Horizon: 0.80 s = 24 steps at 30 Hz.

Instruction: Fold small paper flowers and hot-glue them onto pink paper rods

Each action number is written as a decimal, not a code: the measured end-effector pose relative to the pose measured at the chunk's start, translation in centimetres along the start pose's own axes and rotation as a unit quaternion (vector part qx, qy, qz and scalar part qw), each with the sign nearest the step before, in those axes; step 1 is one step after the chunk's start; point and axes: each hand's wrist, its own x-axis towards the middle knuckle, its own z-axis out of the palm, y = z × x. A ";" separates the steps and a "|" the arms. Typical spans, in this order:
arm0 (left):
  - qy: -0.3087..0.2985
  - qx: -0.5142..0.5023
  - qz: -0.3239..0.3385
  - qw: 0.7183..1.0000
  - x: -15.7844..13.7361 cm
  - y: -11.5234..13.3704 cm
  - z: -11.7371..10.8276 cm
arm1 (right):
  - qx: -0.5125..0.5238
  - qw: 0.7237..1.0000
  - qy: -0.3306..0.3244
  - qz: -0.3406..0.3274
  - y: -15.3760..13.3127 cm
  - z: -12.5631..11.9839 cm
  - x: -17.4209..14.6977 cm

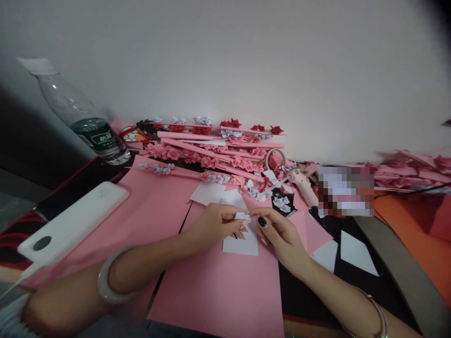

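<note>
My left hand (221, 223) pinches a small piece of folded white paper (241, 216) between thumb and fingers. From the other side my right hand (278, 232) meets the paper's right edge with its index fingertip, its thumb bent close by and the other fingers curled. Beneath both hands a white paper sheet (240, 248) lies on a large pink sheet (225, 291). Small white paper flowers (282, 203) rest on a dark patch just beyond my right hand. Part of the folded paper is hidden by my fingers.
Pink rolled sticks with paper flowers (211, 162) are heaped along the wall. A pink glue gun (303, 185) and a tape roll (275, 160) lie right of them. A water bottle (95, 134) and white power bank (75, 220) are left; orange paper (416, 234) lies right.
</note>
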 end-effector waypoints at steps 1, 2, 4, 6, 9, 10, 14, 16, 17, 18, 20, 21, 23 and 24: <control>0.000 0.002 0.001 1.000 0.0 0.0 0.0 | -0.001 1.000 -0.003 0.000 0.0 0.0 0.0; -0.001 0.003 0.002 1.000 0.0 0.0 0.0 | -0.002 1.000 -0.007 0.000 0.1 0.0 -0.1; -0.001 0.001 0.000 1.000 -0.1 0.1 0.1 | 0.001 1.000 -0.014 0.001 0.1 0.0 -0.1; -0.005 -0.009 -0.007 1.000 -0.1 0.2 0.1 | 0.003 1.000 -0.017 0.000 0.2 0.0 -0.1; -0.015 -0.029 -0.017 0.999 -0.1 0.2 0.0 | -0.005 1.000 -0.019 -0.002 0.2 -0.1 -0.1; -0.019 -0.036 -0.020 0.999 -0.1 0.1 0.0 | -0.009 1.000 -0.019 -0.004 0.2 -0.1 -0.1; -0.046 -0.073 -0.035 0.996 0.1 0.0 -0.1 | -0.026 0.999 -0.027 -0.009 0.3 -0.2 -0.1; -0.058 -0.085 -0.039 0.994 0.1 -0.1 -0.1 | -0.029 0.999 -0.034 -0.013 0.3 -0.2 -0.1; -0.062 -0.088 -0.041 0.993 0.1 -0.1 -0.1 | -0.029 0.999 -0.039 -0.016 0.4 -0.3 -0.1; -0.066 -0.090 -0.043 0.993 0.0 -0.1 -0.1 | -0.027 0.998 -0.045 -0.019 0.4 -0.3 -0.1; -0.077 -0.094 -0.046 0.992 0.0 0.0 -0.1 | -0.017 0.998 -0.055 -0.025 0.4 -0.3 -0.1; -0.084 -0.098 -0.046 0.990 0.0 0.0 -0.1 | -0.011 0.998 -0.060 -0.027 0.4 -0.4 -0.1; -0.099 -0.110 -0.048 0.988 -0.1 0.1 -0.2 | -0.007 0.997 -0.066 -0.031 0.3 -0.4 -0.1; -0.106 -0.117 -0.049 0.986 -0.1 0.1 -0.2 | -0.010 0.997 -0.067 -0.035 0.2 -0.5 -0.1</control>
